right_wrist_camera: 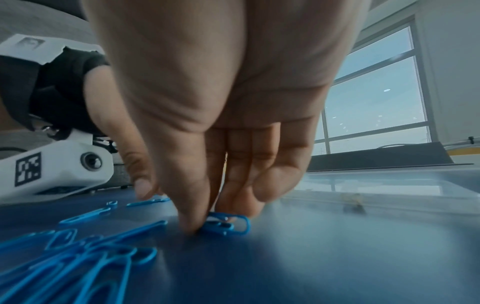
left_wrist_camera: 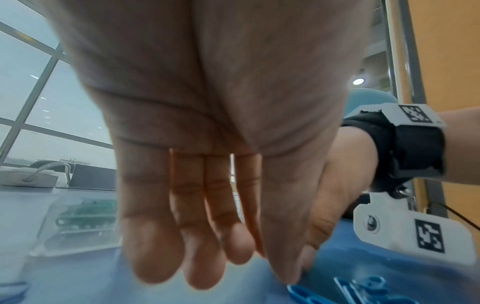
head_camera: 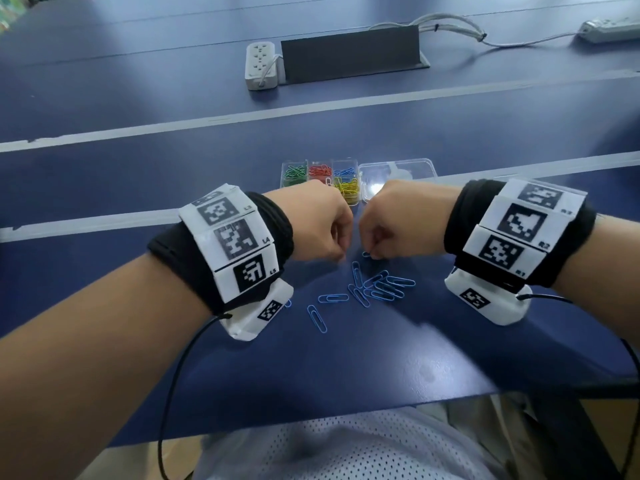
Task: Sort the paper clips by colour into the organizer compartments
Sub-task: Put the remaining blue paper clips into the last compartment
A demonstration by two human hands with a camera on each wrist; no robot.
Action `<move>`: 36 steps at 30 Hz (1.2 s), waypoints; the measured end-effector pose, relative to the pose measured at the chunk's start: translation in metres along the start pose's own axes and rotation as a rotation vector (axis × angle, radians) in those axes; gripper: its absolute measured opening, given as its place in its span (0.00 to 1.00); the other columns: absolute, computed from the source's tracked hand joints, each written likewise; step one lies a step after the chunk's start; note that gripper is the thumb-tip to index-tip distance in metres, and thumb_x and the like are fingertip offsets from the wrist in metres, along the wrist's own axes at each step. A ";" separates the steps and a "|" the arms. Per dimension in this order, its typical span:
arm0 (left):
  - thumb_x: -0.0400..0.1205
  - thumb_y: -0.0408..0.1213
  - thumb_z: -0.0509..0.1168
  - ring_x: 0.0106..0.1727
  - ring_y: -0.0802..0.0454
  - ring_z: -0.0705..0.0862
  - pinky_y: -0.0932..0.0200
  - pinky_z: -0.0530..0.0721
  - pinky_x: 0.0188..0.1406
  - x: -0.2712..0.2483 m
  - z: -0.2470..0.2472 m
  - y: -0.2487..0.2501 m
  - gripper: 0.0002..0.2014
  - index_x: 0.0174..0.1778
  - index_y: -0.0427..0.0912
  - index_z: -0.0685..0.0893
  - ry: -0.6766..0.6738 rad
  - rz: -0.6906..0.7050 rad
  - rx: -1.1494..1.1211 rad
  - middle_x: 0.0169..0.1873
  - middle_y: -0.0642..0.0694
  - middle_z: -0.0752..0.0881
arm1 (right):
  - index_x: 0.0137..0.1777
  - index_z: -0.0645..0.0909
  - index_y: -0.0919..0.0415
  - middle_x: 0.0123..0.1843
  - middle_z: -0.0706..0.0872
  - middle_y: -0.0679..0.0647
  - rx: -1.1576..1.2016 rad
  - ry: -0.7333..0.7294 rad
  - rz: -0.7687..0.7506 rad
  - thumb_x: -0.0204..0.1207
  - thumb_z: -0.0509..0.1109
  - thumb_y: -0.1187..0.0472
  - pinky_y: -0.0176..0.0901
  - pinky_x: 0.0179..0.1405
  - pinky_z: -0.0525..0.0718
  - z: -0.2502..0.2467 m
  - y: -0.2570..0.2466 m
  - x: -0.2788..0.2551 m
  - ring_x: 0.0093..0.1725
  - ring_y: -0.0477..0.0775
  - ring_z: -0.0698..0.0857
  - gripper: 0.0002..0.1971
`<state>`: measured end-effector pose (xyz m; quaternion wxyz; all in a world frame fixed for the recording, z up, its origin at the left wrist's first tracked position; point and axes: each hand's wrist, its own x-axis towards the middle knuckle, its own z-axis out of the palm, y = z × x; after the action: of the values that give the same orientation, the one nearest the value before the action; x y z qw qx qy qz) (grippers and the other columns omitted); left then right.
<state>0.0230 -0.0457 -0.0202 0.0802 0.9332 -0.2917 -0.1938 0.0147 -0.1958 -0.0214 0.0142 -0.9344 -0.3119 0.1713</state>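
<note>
A person's right hand [right_wrist_camera: 207, 127] pinches blue paper clips [right_wrist_camera: 226, 223] between thumb and fingertips against the dark blue counter [head_camera: 346, 358], at least two clips overlapping in the pinch as the right wrist view shows. The left hand [head_camera: 311, 225] hangs just beside it, knuckles almost touching; in the left wrist view its fingers [left_wrist_camera: 150, 236] point down, loosely straight, holding nothing, their tips just above the counter.

A loose pile of blue clips [head_camera: 377, 285] lies on the counter just nearer the person than the two hands, roughly a dozen in all, most of them overlapping in a cluster below the right hand. Two lie apart from that cluster on the left hand's side, and one more peeks out beside the left wrist camera [head_camera: 256, 311].

Beyond the hands stands one clear plastic organizer [head_camera: 320, 176], partly hidden by the left hand. Its compartments show green clips [head_camera: 294, 173], red clips [head_camera: 320, 169], a few blue ones [head_camera: 344, 172] and yellow clips [head_camera: 348, 188]. Its clear lid [head_camera: 398, 174] lies open flat on the right hand's side of the organizer.
</note>
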 end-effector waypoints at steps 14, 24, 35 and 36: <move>0.74 0.38 0.73 0.38 0.60 0.75 0.73 0.68 0.39 0.000 0.010 0.019 0.12 0.53 0.49 0.90 -0.051 0.124 0.103 0.33 0.56 0.82 | 0.54 0.87 0.53 0.45 0.89 0.55 -0.019 0.029 0.086 0.77 0.67 0.56 0.42 0.45 0.77 0.005 -0.003 -0.005 0.41 0.52 0.75 0.10; 0.73 0.34 0.67 0.35 0.57 0.77 0.69 0.72 0.35 -0.006 0.012 0.015 0.05 0.42 0.45 0.87 0.008 0.089 0.039 0.28 0.57 0.79 | 0.44 0.88 0.55 0.30 0.82 0.47 -0.067 0.034 0.118 0.73 0.68 0.54 0.37 0.37 0.70 0.010 -0.008 -0.010 0.37 0.52 0.76 0.08; 0.76 0.35 0.62 0.35 0.56 0.75 0.72 0.69 0.29 -0.012 0.010 0.021 0.08 0.47 0.45 0.85 0.044 0.040 -0.037 0.27 0.58 0.76 | 0.59 0.82 0.51 0.46 0.87 0.51 -0.020 0.113 0.222 0.71 0.68 0.59 0.38 0.42 0.71 0.009 -0.006 -0.017 0.51 0.55 0.80 0.15; 0.77 0.35 0.61 0.37 0.55 0.75 0.71 0.69 0.30 -0.011 0.010 0.022 0.06 0.44 0.44 0.84 0.053 0.026 -0.044 0.27 0.58 0.75 | 0.57 0.84 0.51 0.44 0.86 0.50 -0.013 0.111 0.239 0.71 0.67 0.59 0.37 0.41 0.72 0.009 -0.005 -0.018 0.49 0.55 0.79 0.15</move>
<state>-0.0011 -0.0575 -0.0202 0.1110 0.9321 -0.2974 -0.1744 -0.0048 -0.2033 -0.0236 0.0047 -0.9731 -0.1981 0.1177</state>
